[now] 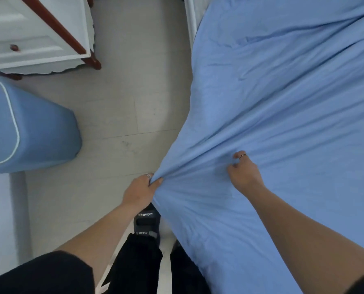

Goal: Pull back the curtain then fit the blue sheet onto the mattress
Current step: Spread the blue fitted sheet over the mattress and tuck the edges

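Now our blue sheet fills the right half of the frame, wrinkled and pulled taut toward bottom centre. There our left hand bunches its edge in curled fingers; just right, our right hand pinches a fold.

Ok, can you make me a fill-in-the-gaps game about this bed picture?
1. The left hand and right hand both grip the wide wrinkled cloth sheet, whose colour is ____.
2. The padded blue bench with white piping stands on the person's ____ side.
3. The cupboard with reddish-brown trim is painted ____.

Missing words: blue; left; white.
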Demonstrator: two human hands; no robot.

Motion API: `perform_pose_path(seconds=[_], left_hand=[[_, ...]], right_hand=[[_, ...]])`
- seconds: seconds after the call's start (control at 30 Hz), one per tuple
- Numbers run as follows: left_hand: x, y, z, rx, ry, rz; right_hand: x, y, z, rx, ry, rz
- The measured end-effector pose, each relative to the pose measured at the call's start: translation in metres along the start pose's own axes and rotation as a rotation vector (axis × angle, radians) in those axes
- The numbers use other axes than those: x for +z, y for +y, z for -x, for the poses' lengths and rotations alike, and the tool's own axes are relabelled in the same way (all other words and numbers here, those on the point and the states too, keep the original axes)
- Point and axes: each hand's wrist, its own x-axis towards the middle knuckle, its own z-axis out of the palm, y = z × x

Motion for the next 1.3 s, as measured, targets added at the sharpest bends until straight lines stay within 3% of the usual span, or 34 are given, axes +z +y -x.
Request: perform_pose_path(seconds=[0.2,0.37,0.47,0.57,0.67,0.73,0.83,0.93,1.0,1.13,1.3], left_hand=[[0.027,0.009,-0.034,-0.17,-0.133,-0.247],[0.003,0.054,-0.036,-0.196,-0.22,-0.083],[-0.032,0.104,-0.048,-0.169,-0.136,-0.009],[-0.068,0.176,-0.09,-0.078,0.031,0.036],[-0.091,0.246,-0.149,0.064,0.201,0.1],[-0.101,0.287,-0.191,0.144,0.306,0.116],[-0.108,0.336,-0.244,0.217,0.311,0.128],[-0.116,0.355,-0.29,0.155,0.239,-0.01],[-0.126,0.355,-0.303,0.19,0.201,-0.049],[-0.153,0.346,-0.317,0.244,0.022,0.071],[-0.189,0.337,-0.317,0.288,-0.145,0.136]], right_hand=[[0.012,-0.015,-0.011,0.043,-0.108,0.235],[-0.015,-0.036,-0.015,0.127,-0.339,0.166],[-0.061,-0.063,-0.02,0.092,-0.494,0.298],[-0.113,-0.094,-0.042,-0.078,-0.345,0.401],[-0.145,-0.122,-0.079,-0.121,-0.066,0.239],[-0.158,-0.145,-0.116,-0.067,0.032,0.114],[-0.169,-0.184,-0.172,-0.055,0.185,0.011],[-0.177,-0.231,-0.226,-0.016,0.369,-0.082],[-0.181,-0.269,-0.254,0.038,0.338,-0.142],[-0.173,-0.336,-0.288,0.052,-0.028,0.107],[-0.158,-0.36,-0.297,0.132,-0.052,0.31]])
